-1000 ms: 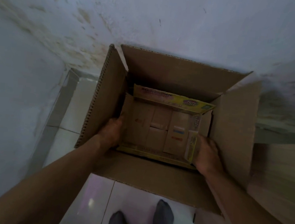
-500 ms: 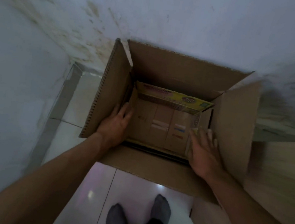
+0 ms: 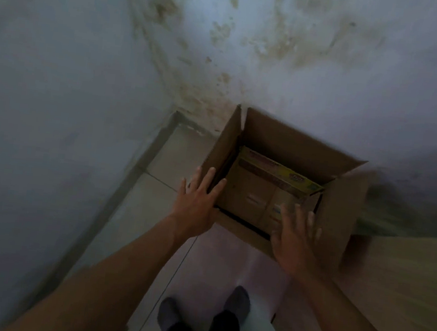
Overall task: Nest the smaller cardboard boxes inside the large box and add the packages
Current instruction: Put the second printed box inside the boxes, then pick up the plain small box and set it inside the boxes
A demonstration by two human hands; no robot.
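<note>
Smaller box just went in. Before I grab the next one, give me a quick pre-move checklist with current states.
1. Smaller box sits inside the large box: ok.
2. Left hand empty, fingers spread: ok.
3. Right hand empty, fingers spread: ok.
4. Large box flaps open for more items: ok.
5. Smaller box seated flat on the bottom: cannot tell.
6. Next box or packages within sight: not ok, none in view.

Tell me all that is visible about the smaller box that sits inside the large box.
The smaller box is brown cardboard, open at the top, with a yellow printed flap along its far edge. It sits upright, low inside the large box, with dark gaps on its left and near sides. Pale labels mark its bottom. Neither open hand holds it; whether the fingers brush it is unclear.
</note>
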